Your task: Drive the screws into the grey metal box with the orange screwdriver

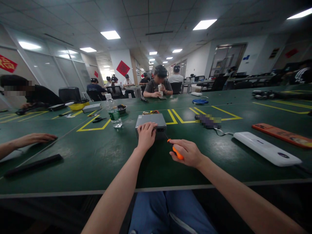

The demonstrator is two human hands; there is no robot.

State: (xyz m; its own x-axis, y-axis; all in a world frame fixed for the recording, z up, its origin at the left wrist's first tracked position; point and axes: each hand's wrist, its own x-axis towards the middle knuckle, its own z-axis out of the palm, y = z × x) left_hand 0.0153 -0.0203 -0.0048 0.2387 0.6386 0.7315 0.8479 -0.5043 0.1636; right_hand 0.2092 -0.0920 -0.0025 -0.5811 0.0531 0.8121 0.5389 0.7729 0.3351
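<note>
A grey metal computer power supply [156, 119] rests on the green table in front of me, with a black socket on its near side and some coloured wires behind it. My left hand [145, 136] grips its near edge, fingers lying over the top and thumb close to the socket. An orange-handled screwdriver [179, 153] is held in my right hand [188, 152], thumb and fingers closed round the handle. Its thin shaft points up and left at the near right corner of the power supply. Whether the tip touches the metal I cannot tell.
A water bottle [113, 112] stands left of the power supply, near a small bowl [122, 108]. To the right lie a white power bank [266, 148] with a cable and an orange phone [282, 133]. A black bar [34, 165] and another person's hand [36, 139] are at left.
</note>
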